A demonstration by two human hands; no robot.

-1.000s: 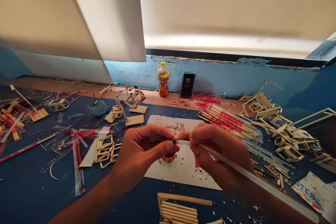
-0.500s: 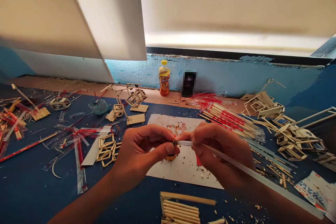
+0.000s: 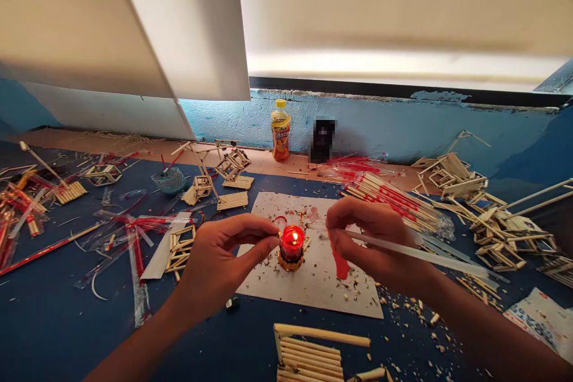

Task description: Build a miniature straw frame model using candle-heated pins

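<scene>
A red candle [image 3: 294, 241] burns in a gold-coloured base on a pale board [image 3: 308, 295]. Just left of the flame, the thumb and forefinger of my left hand [image 3: 233, 253] are pinched together, with a small pale bit at the tips that I cannot make out. My right hand [image 3: 371, 245], to the right of the candle, grips a long translucent glue stick [image 3: 416, 255]. Its thin end points left towards the flame, apart from it, and the rest runs back over my forearm. A red smear [image 3: 342, 267] lies on the board below my right hand.
A flat piece of wooden sticks [image 3: 311, 361] lies at the front. Wrapped red-and-wood sticks [image 3: 394, 200] and stick frames [image 3: 505, 230] are on the right. Plastic wrappers [image 3: 134, 250], a glass bowl [image 3: 169, 180] and more stick models stand left. A drink bottle [image 3: 280, 134] is by the wall.
My hands, close together over the candle before, have moved apart, left hand to the left and right hand to the right. The lit candle now shows between them.
</scene>
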